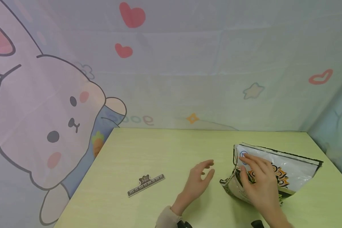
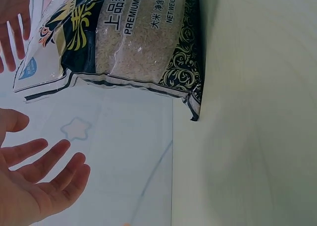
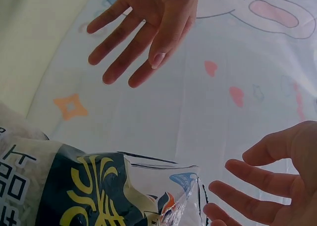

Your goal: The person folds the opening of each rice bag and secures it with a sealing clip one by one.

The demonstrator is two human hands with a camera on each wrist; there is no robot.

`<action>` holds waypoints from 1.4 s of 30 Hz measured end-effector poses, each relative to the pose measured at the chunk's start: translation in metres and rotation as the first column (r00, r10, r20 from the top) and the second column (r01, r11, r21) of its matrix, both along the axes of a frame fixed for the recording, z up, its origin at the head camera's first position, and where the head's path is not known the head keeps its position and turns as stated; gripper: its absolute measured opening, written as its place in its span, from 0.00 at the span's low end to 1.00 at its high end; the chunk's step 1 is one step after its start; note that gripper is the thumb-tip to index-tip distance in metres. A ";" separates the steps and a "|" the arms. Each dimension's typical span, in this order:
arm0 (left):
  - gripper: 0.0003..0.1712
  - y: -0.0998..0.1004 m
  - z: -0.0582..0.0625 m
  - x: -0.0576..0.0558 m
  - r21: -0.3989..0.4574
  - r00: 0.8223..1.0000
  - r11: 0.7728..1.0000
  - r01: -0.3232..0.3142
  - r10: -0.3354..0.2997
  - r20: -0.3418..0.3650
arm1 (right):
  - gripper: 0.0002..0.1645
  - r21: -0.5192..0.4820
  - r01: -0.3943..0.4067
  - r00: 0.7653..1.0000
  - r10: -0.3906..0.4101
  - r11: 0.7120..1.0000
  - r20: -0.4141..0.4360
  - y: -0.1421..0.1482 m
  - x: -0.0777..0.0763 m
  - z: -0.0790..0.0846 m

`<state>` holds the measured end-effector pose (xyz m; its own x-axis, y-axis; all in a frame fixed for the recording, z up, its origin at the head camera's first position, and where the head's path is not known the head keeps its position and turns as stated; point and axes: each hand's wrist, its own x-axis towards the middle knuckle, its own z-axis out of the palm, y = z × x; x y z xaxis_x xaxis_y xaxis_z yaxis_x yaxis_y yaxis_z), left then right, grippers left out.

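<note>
A bag of rice (image 1: 299,166) stands on the right side of the table, its white top upright and its clear lower part full of grains. My right hand (image 1: 260,186) is in front of the bag, fingers loosely bent and apart; in the right wrist view the fingertips (image 3: 218,189) are close beside the bag's top corner. To the left of the bag, my left hand (image 1: 196,182) hovers over the table with nothing in it. The left wrist view has its spread fingers (image 2: 52,161) apart from the bag's side edge. A long clip (image 1: 146,185) with a piano-key pattern lies farther left.
The pale yellow-green table (image 1: 159,148) runs back to a printed cloth (image 1: 176,79) with a rabbit, hearts and stars. More cloth (image 1: 337,123) hangs along the right side. The table's left edge slants beside the rabbit.
</note>
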<state>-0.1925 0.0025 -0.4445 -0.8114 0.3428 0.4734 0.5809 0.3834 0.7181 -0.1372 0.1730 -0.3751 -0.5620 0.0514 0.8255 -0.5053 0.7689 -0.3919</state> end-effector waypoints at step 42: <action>0.22 0.036 -0.013 -0.005 0.160 0.992 0.979 0.127 -0.129 0.000 | 0.20 0.052 0.114 0.993 -0.113 0.992 -0.012 0.026 -0.003 0.013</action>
